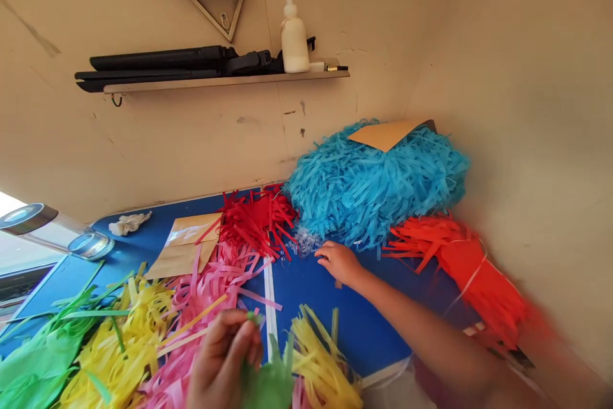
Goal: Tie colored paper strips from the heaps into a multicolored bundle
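My left hand [227,355] is closed in a pinch on a green tissue paper tassel [271,380], low in the middle of the view. My right hand [340,262] is stretched over the blue table, its fingers bent and a little apart, with nothing visible in them. Just beyond its fingertips lies a small heap of clear plastic bits [306,240]. Yellow paper fringe [320,358] is between my hands at the near edge. Pink fringe [220,288], yellow fringe [119,339] and green fringe [43,358] spread out left of my left hand.
A big blue fringe pile [378,185] with brown paper [387,134] on top stands against the wall. Red fringe [258,221] and orange-red fringe [479,275] flank it. A brown envelope [186,246], crumpled tissue [129,224] and glass bottle [57,230] are left. A shelf holds a glue bottle [294,42].
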Available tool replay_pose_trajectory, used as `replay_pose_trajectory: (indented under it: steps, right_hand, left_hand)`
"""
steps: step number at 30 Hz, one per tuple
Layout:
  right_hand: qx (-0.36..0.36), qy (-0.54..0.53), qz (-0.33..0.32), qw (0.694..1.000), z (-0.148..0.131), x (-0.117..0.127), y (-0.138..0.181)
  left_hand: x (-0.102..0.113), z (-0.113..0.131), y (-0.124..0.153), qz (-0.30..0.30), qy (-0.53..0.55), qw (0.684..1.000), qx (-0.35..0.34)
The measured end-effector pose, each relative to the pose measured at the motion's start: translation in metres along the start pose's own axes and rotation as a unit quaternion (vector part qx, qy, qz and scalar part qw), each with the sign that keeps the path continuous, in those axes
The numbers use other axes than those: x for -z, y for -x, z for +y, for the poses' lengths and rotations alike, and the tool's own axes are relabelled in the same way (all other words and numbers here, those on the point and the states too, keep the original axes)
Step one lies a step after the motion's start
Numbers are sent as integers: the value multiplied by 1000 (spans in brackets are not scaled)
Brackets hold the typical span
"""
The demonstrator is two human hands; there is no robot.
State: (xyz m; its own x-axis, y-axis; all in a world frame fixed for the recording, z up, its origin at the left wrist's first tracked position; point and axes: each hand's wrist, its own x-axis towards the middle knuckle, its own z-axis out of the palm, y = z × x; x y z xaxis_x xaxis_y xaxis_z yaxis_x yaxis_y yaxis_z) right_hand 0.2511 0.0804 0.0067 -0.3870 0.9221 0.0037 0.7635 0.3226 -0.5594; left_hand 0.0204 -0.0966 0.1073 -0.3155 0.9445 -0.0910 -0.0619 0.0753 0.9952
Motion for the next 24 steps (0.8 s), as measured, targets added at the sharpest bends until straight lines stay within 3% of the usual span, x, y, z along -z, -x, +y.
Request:
replay_pose_trajectory:
  steps: [6, 11, 14, 18, 24]
  right_hand:
    - [6, 114, -44, 992, -18, -13, 2]
    - [8, 139, -47, 989, -34, 4, 8]
    - [38, 117, -45, 991, -53, 13, 29]
    - [100, 60, 2, 993, -76, 5, 65]
    - [174, 124, -23, 977, -79, -4, 83]
  left_hand:
    - [-36, -40, -20, -46, -35, 998, 33]
    - [-42, -55, -27, -55, 2, 996, 67]
    - [-47, -58, -25, -73, 65, 987, 128]
    - [-50, -62, -21, -112, 180, 956, 204]
    - [-51, -69, -18, -100, 137, 960, 224]
